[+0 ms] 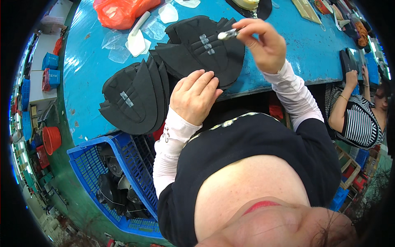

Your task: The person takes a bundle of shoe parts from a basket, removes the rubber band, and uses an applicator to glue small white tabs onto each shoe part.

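Note:
My left hand [193, 96] lies with its fingers stretched out on the near edge of a fanned stack of black shoe-upper-shaped foam pieces [185, 53]. The top piece carries a short row of shiny, pale strips [207, 44] across its middle. Above the right part of this stack, my right hand [263, 47] pinches a small white-tipped brush [227, 35] between thumb and fingers. The brush's tip is held apart from the foam. To the left sits a second fanned stack of black pieces [131, 99], with similar shiny strips [126, 99] on its top piece.
On the blue table [88, 82] lie an orange-red plastic bag [121, 12], white flat pieces [136, 43] and clear film [117, 45]. A bowl [249, 4] stands at the far edge. A blue crate [113, 142] holds black parts below left. Another person [358, 111] works at right.

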The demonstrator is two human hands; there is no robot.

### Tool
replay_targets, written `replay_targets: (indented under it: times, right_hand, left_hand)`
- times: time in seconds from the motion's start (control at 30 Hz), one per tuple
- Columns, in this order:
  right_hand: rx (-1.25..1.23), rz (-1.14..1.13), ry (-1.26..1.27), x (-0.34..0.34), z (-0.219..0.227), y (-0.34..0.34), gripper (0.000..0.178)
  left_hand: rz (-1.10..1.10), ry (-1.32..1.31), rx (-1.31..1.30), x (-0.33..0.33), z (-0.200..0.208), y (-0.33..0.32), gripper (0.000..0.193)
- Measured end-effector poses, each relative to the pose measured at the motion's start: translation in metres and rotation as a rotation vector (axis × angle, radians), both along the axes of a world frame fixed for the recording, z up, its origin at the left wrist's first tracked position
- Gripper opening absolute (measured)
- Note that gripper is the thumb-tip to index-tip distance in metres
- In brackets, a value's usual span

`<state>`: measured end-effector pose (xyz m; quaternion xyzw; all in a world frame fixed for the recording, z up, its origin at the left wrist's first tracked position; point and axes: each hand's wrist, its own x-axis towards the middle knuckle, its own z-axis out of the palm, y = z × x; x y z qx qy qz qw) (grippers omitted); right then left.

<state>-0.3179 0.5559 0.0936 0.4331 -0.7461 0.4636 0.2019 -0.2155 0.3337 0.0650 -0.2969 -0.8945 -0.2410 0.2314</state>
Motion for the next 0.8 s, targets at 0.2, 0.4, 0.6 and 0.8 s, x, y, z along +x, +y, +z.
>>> replay_targets:
  times: [0.2, 0.4, 0.6, 0.8]
  right_hand:
    - [-0.508, -0.212, -0.305, -0.041, -0.036, 0.045, 0.012]
    - [-0.289, -0.717, -0.123, -0.172, -0.047, 0.098, 0.006]
    - [0.141, -0.691, -0.165, -0.222, -0.067, 0.095, 0.014]
    - [0.165, -0.75, -0.087, -0.225, -0.069, 0.091, 0.013]
  left_hand:
    - [-0.038, 0.003, -0.135, -0.006, 0.011, 0.0, 0.028]
    - [-0.096, -0.054, -0.094, -0.001, 0.023, 0.006, 0.031]
    - [-0.062, 0.076, -0.071, 0.002, 0.012, 0.009, 0.02]
    - [0.154, 0.068, 0.334, 0.011, 0.005, -0.001, 0.026]
